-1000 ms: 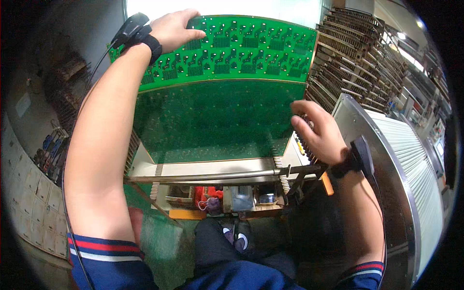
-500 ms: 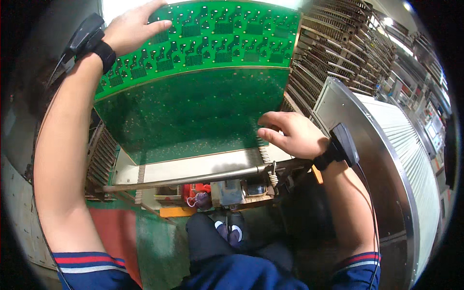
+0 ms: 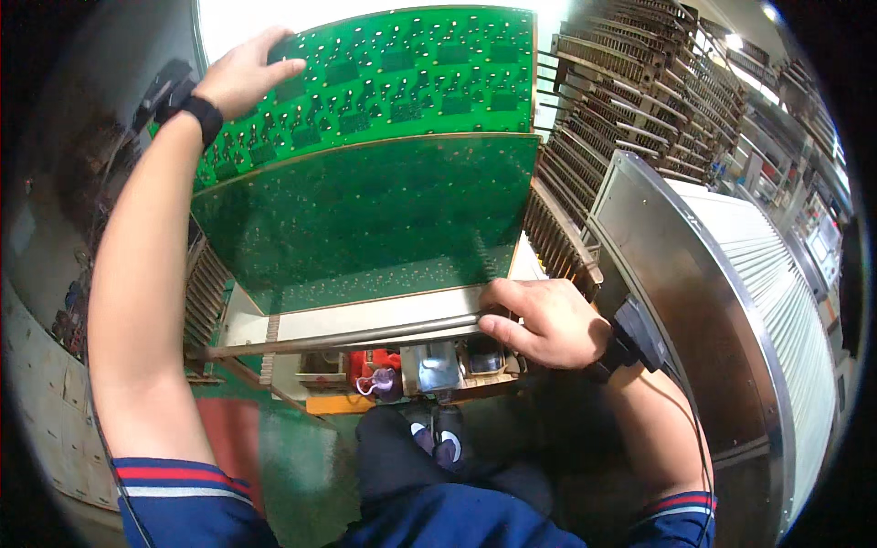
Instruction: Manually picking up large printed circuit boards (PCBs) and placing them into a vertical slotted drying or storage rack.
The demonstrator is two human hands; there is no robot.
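A bright green circuit board panel (image 3: pixel 402 78) with rows of printed patterns leans at the top of the view. My left hand (image 3: pixel 245 75) grips its upper left edge, thumb on the front and fingers hidden behind. Before it stands a darker green circuit board panel (image 3: pixel 365 219), its lower edge above a white surface (image 3: pixel 365 313). Across the near side of the rack runs a metal bar (image 3: pixel 365 336). My right hand (image 3: pixel 548 320) is closed around the bar's right part, thumb toward me; what lies under the palm is hidden.
Slotted rack strips (image 3: pixel 639 82) rise at the right and more slots (image 3: pixel 206 283) line the left. A metal-framed unit with a ribbed white side (image 3: pixel 740 247) stands close to my right arm. Below the bar, a shelf holds a red item (image 3: pixel 367 361) and a purple item (image 3: pixel 384 384).
My right hand has come down and nearer, from beside the dark panel onto the bar. The bright panel has shifted left with my left hand, uncovering rack strips at its right.
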